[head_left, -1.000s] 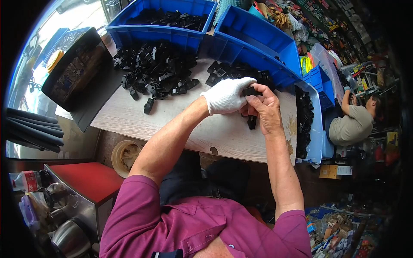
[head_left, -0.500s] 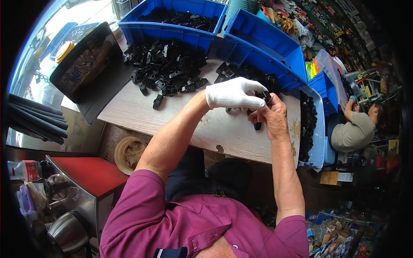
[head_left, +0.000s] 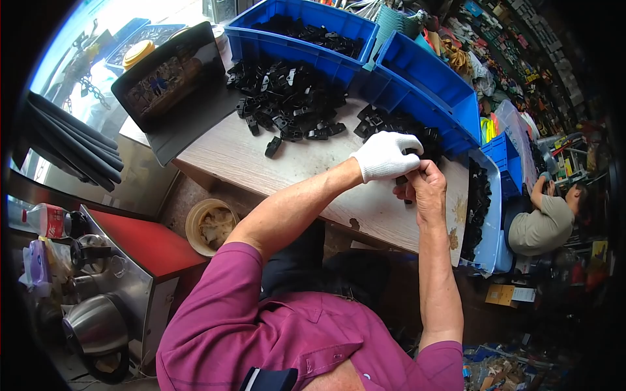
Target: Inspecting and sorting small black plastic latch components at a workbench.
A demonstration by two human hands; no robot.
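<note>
Over the right part of the table (head_left: 261,166), my two hands meet. My left hand (head_left: 389,156), in a white knit glove, is closed on a small black plastic part (head_left: 410,152), mostly covered by the fingers. My bare right hand (head_left: 427,192) is pinched right up against the left fingertips; whatever sits between its fingers is hidden. Just beyond the hands lies a pile of black plastic parts (head_left: 375,120). A larger heap of similar parts (head_left: 290,104) is spread to the left, with one loose part (head_left: 273,147) at its near edge.
Blue bins (head_left: 297,49) (head_left: 427,88) line the table's back; the left one holds black parts. A light blue bin (head_left: 495,244) with more parts stands right. A tablet (head_left: 169,75) leans at left. A bucket (head_left: 210,227) is on the floor. Another person (head_left: 541,221) sits far right.
The view has shifted, so the table sits further right and lower. My left fingers have curled further over the black part, and my right fingertips have drawn close against them.
</note>
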